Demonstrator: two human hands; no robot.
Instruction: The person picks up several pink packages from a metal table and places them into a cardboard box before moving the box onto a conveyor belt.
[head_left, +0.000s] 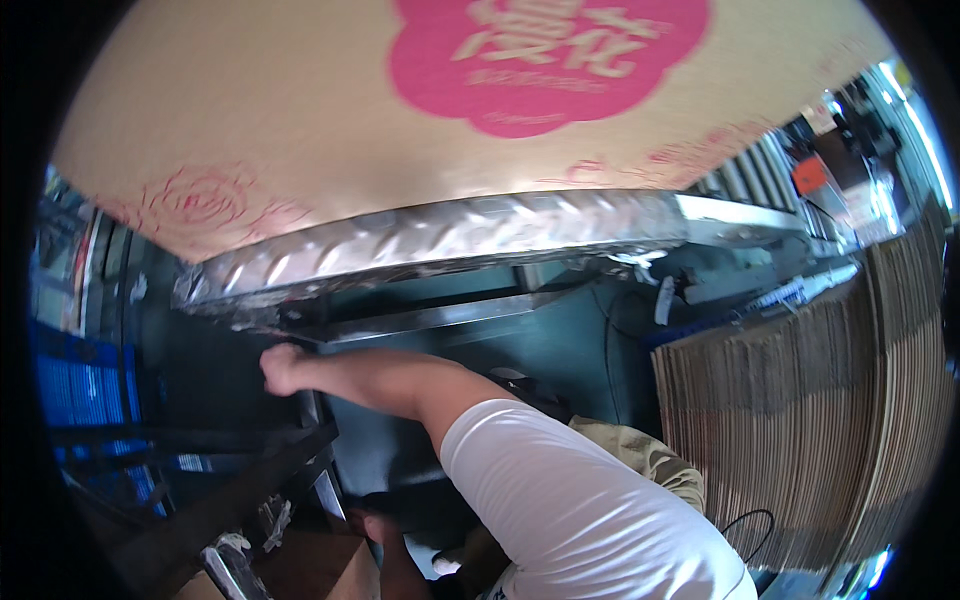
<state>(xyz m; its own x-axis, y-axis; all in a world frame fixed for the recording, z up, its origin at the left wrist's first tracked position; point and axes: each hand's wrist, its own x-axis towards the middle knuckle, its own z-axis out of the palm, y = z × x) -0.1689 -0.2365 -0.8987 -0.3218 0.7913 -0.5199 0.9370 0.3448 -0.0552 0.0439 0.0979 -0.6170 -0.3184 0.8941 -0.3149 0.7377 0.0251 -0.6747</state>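
Note:
My right hand [283, 368] reaches across to the left at the end of a white sleeve. Its fingers look curled closed, and whatever they may hold is hidden. Just above it runs a metal ledge of ridged tread plate [440, 235], with a metal frame underneath. A large brown cardboard box [270, 90], printed with a pink flower-shaped patch, fills the top of the view above that ledge. Low down, my left hand [373, 526] shows only partly, beside an open cardboard box [318, 570]. Its fingers are too hidden to read.
On the right stands a tall stack of flattened cardboard [770, 420]. Metal rollers [755, 170] of a conveyor lie beyond the big box. Blue plastic crates [85, 385] are stacked at the left, behind a dark metal frame [225, 500]. A thin black cable hangs near the cardboard stack.

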